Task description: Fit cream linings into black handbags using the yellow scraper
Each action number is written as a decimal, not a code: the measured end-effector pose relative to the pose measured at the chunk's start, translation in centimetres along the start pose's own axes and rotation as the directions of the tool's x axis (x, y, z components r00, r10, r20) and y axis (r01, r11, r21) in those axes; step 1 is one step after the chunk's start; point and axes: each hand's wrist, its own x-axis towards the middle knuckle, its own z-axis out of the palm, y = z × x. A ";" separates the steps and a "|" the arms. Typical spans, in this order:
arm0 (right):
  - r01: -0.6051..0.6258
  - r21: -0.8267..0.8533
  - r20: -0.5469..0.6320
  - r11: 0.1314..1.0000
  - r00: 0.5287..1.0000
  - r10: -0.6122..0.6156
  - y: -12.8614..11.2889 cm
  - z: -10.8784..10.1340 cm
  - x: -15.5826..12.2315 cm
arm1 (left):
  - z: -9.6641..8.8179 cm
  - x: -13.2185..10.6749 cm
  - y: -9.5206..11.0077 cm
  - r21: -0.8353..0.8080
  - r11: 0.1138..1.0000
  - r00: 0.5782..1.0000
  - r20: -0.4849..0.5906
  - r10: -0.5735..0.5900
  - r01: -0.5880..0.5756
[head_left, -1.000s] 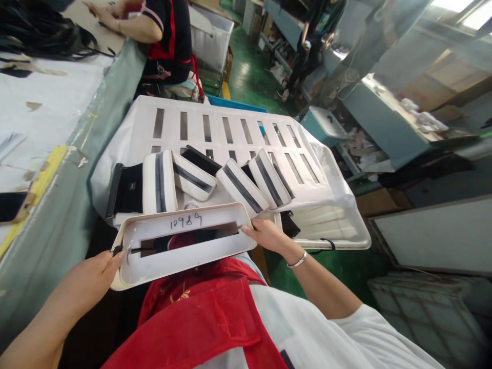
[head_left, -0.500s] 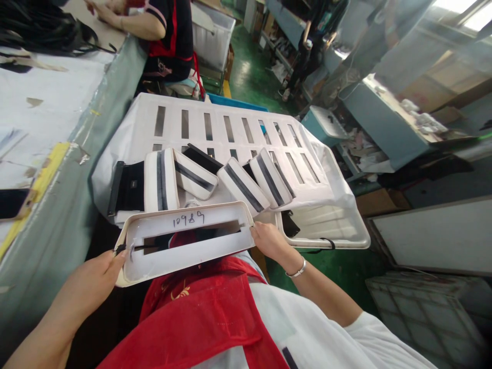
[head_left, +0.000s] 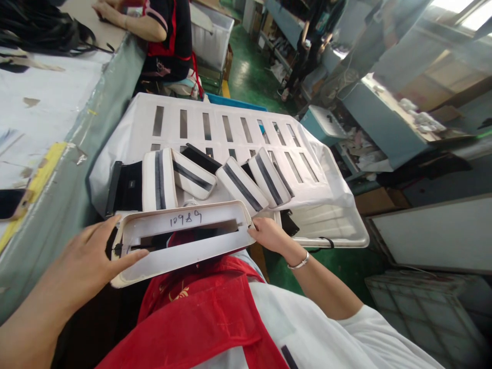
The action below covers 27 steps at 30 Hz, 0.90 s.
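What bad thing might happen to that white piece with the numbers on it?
1. The white panel is held only at its two ends, by the left hand and the right hand, above the lap. If the grip loosens, it might slip down onto the red cloth.
2. Its far edge is close to the leaning white pieces. A push forward might knock them over like dominoes.

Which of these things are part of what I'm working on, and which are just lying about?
In use: slotted panel in left hand and right hand; striped pieces; slotted sheet; tray.
Lying about: black straps; yellow tape; grey crate.
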 end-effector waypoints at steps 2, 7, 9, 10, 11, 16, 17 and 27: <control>-0.033 0.049 -0.040 0.998 0.999 0.034 0.0 0.4 -0.3 | -0.7 1.1 3.9 0.021 0.965 0.946 -0.193 0.260 -0.261; -0.060 0.263 -0.037 0.963 0.997 0.072 0.5 1.1 -0.5 | 2.1 5.7 16.2 -0.202 0.628 0.635 0.038 0.772 -0.751; -0.048 0.338 -0.041 0.940 0.997 0.066 0.7 1.1 -0.5 | 4.0 7.4 19.6 -0.213 0.618 0.617 0.081 0.783 -0.757; -0.044 0.361 -0.042 0.932 0.997 0.064 0.8 1.0 -0.6 | 4.7 8.1 20.8 -0.209 0.630 0.628 0.083 0.774 -0.748; -0.041 0.373 -0.043 0.927 0.997 0.061 0.8 0.9 -0.6 | 5.3 8.6 21.6 -0.208 0.641 0.641 0.075 0.764 -0.739; -0.048 0.305 -0.039 0.951 0.997 0.063 0.7 0.3 -0.6 | 5.9 9.2 22.9 -0.214 0.624 0.634 0.026 0.773 -0.751; -0.049 0.281 -0.043 0.958 0.997 0.063 0.6 0.2 -0.6 | 5.9 9.1 22.9 -0.209 0.613 0.622 0.027 0.782 -0.762; -0.064 0.136 -0.099 0.989 0.992 0.078 0.4 0.6 -0.8 | 6.4 9.2 22.7 -0.109 0.551 0.555 -0.017 0.831 -0.828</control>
